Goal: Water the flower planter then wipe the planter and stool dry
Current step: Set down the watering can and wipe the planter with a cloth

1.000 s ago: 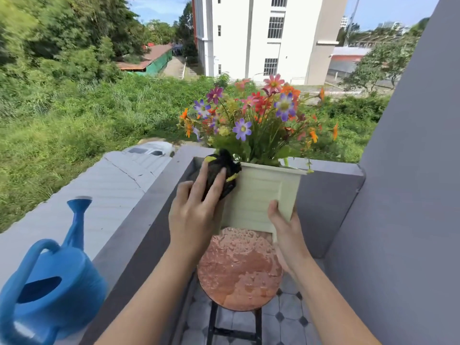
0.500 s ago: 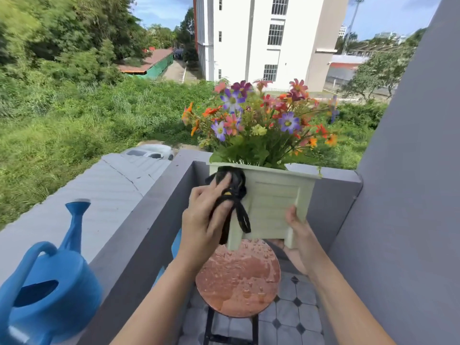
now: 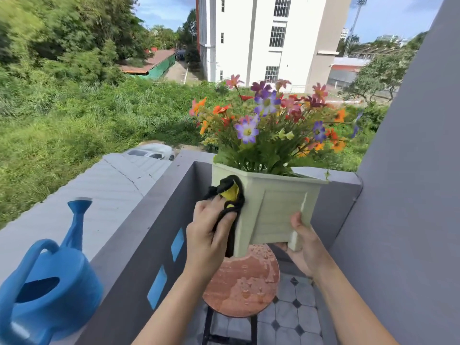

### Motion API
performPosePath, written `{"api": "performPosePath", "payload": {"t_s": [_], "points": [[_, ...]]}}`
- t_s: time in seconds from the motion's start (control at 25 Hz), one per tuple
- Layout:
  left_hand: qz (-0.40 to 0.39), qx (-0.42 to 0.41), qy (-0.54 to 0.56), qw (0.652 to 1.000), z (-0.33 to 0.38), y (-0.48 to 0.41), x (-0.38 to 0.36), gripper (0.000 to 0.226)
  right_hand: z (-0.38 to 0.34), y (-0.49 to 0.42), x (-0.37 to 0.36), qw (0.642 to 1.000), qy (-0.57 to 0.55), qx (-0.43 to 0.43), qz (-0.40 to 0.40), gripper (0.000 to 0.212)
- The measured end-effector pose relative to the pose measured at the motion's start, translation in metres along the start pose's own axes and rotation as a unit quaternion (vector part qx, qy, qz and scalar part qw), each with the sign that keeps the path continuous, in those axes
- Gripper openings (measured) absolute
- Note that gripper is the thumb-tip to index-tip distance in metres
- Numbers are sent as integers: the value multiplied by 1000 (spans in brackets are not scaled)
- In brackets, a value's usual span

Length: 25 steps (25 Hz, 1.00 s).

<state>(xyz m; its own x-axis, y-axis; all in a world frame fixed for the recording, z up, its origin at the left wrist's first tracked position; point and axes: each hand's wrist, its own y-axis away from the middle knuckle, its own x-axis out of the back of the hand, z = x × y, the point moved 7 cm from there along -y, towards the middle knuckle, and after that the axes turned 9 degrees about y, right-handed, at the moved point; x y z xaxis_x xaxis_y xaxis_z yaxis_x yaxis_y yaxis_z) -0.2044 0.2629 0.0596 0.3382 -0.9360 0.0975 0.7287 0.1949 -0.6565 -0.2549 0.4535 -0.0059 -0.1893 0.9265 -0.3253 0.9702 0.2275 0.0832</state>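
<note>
A pale green square planter [image 3: 278, 210] full of colourful flowers [image 3: 268, 123] is held up, tilted, above a round reddish stool [image 3: 244, 282] whose seat is covered in water drops. My right hand [image 3: 305, 241] grips the planter from below at its right foot. My left hand [image 3: 209, 235] presses a black and yellow cloth [image 3: 229, 192] against the planter's left side.
A blue watering can [image 3: 47, 285] stands on the grey parapet wall [image 3: 139, 232] at the left. A grey wall [image 3: 410, 195] closes in the right side. Tiled floor [image 3: 293, 319] lies under the stool. Beyond the parapet are a roof, grass and buildings.
The planter has been lifted off the stool and turned, now held higher and tilted. My left hand with the cloth moved along its left side; my right hand shifted under the base.
</note>
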Motion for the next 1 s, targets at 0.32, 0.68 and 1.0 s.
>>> {"api": "performPosePath", "payload": {"t_s": [0.32, 0.68, 1.0], "points": [[73, 83, -89, 990, -30, -37, 17, 47, 8, 9, -8, 998, -27, -2, -49, 101], [-45, 314, 303, 899, -64, -15, 10, 40, 4, 4, 1, 995, -53, -39, -79, 80], [50, 265, 306, 913, -61, -14, 30, 26, 2, -3, -12, 995, -95, -9, -21, 103]]}}
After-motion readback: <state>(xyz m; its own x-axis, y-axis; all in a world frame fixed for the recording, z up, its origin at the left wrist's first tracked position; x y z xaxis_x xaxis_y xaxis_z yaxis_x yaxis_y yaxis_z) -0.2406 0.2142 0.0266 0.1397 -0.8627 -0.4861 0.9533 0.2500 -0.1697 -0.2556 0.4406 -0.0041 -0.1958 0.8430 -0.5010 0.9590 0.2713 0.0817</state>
